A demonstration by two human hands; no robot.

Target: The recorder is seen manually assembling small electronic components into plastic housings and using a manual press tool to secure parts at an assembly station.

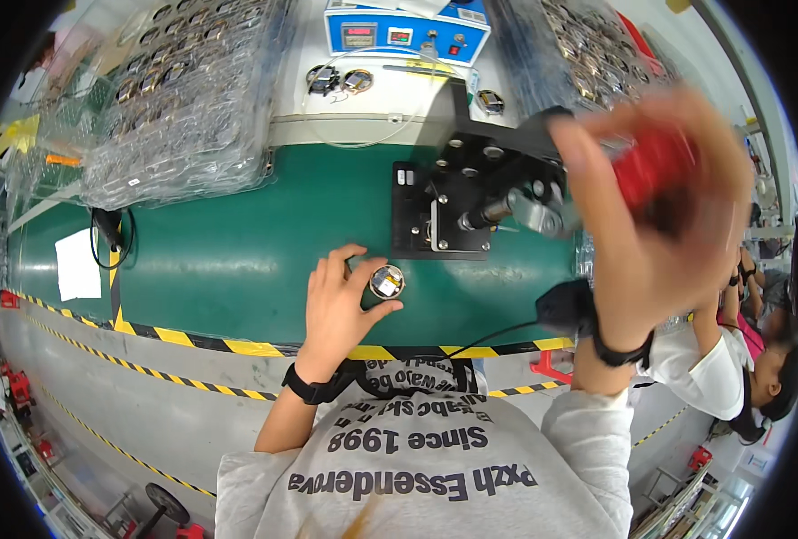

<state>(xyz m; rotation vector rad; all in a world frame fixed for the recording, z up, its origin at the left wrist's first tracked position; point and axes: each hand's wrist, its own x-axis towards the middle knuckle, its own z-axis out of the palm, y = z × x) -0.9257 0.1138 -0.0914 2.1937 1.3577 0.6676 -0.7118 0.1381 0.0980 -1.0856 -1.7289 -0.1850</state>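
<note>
My left hand point(336, 301) is low over the green mat, its thumb and index finger curved round a small round electronic module point(386, 282). The module has a metallic rim, with a white and a yellowish patch inside. Raised at the right, my right hand point(677, 216) is wrapped round the red handle point(655, 166) of a black hand press; both hand and handle are smeared by motion. The press point(498, 153) stands on a black base plate point(415, 242), just beyond the module. Part of its lever is hidden behind my right hand.
Stacked clear trays of round parts point(183, 135) stand at the left, and more trays point(587, 54) at the back right. A blue control box point(408, 34) sits on a white shelf beside loose modules point(357, 81). Striped tape edges the bench. Another person point(731, 377) sits at the right.
</note>
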